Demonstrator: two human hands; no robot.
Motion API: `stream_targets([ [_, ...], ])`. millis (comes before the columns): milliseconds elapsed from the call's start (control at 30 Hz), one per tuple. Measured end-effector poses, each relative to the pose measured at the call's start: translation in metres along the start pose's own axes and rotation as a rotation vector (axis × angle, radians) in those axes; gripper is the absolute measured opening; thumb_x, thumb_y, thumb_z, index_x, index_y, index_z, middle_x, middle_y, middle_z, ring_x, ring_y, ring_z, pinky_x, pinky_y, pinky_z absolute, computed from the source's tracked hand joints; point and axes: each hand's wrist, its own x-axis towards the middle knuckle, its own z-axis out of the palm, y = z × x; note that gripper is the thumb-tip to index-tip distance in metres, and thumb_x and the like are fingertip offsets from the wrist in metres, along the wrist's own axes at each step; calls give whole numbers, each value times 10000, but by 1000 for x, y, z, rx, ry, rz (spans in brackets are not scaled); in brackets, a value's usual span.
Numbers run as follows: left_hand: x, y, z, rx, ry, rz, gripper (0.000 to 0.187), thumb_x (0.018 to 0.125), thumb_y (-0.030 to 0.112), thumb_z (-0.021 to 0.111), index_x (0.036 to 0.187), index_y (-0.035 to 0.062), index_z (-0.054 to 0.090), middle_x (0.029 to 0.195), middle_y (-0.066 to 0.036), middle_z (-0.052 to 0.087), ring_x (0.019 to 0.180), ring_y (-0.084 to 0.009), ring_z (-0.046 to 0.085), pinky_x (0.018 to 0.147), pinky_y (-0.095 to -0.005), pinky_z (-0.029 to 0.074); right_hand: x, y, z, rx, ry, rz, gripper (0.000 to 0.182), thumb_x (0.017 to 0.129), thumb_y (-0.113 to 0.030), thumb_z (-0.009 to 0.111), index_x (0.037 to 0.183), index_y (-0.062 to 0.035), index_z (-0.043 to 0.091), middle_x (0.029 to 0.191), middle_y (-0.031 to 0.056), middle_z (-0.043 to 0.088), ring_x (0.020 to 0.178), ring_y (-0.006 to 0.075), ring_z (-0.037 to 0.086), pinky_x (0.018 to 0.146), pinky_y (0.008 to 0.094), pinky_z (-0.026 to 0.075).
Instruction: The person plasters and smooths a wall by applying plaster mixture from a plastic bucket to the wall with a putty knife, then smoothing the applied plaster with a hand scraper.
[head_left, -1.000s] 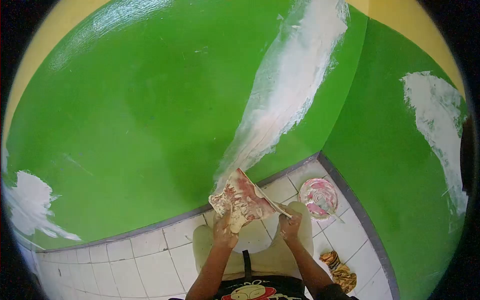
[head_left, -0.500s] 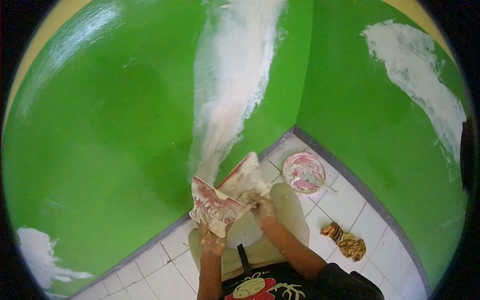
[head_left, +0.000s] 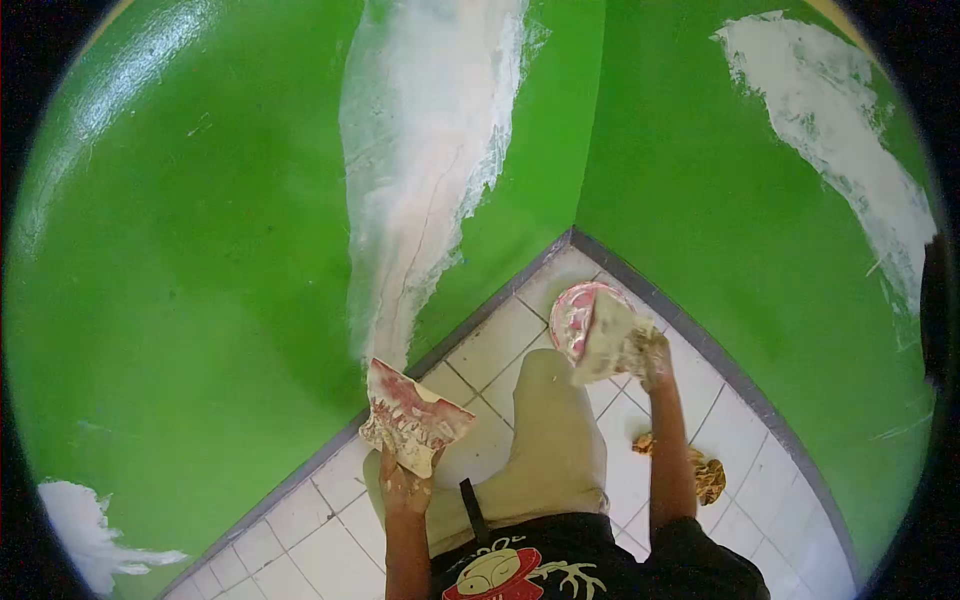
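Note:
My left hand (head_left: 405, 492) is closed on a flat reddish putty spreader (head_left: 408, 408), smeared with cream putty and held near the foot of the green wall. In my right hand (head_left: 656, 362) is a second flat putty spreader (head_left: 608, 338), coated pale and slightly blurred. It hangs over a pink, putty-smeared tub (head_left: 570, 315) on the floor and hides the tub's right part. Above my left hand, a long white putty strip (head_left: 430, 130) runs down the wall, with a thin crack line showing in its lower part.
A second putty patch (head_left: 815, 105) covers part of the right wall, and another (head_left: 80, 530) lies low at the left. A crumpled brown cloth (head_left: 710, 480) lies on the white tiles (head_left: 500, 345), partly behind my right forearm. Grey skirting (head_left: 660, 290) edges the floor.
My right hand has moved right with its spreader, away from the left spreader and over the tub. My left hand still holds its spreader in nearly the same place. The view has shifted slightly.

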Motion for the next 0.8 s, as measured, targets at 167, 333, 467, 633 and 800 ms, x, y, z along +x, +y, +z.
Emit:
stream_targets([
  [167,-1,-8,-9,62,-2,-7,496,953,303,466,1370,63,348,1372,-143,426,1223,-334,457,982,-538,425,-19,13,-15,-97,-56,-8,258,834,-48,510,1077,31,548,918,93,639,747,195,658,622,333,584],
  [333,3,-16,-7,98,110,-35,502,944,316,480,1356,52,364,1327,-125,483,1203,-309,485,989,-525,422,-17,53,-32,104,75,-37,304,854,-134,583,1118,11,542,981,101,634,768,220,661,644,354,587],
  [467,8,-15,-6,108,35,-44,499,943,305,480,1354,47,363,1321,-135,483,1203,-319,483,987,-536,421,-15,61,-28,27,185,17,301,878,-87,541,1151,41,527,1015,103,619,817,199,635,667,324,555],
  [633,11,-20,-3,79,28,-50,490,944,290,475,1353,43,365,1340,-151,459,1198,-326,485,991,-542,411,-16,67,-27,152,96,-152,309,889,-148,557,1141,30,533,1006,86,620,801,189,624,661,325,543],
  [800,9,-32,-2,67,-20,-97,464,955,287,454,1346,47,382,1309,-147,485,1151,-295,517,964,-501,438,10,90,-35,-55,159,-215,346,891,-222,577,1140,13,525,1029,96,605,835,187,612,663,312,528],
])
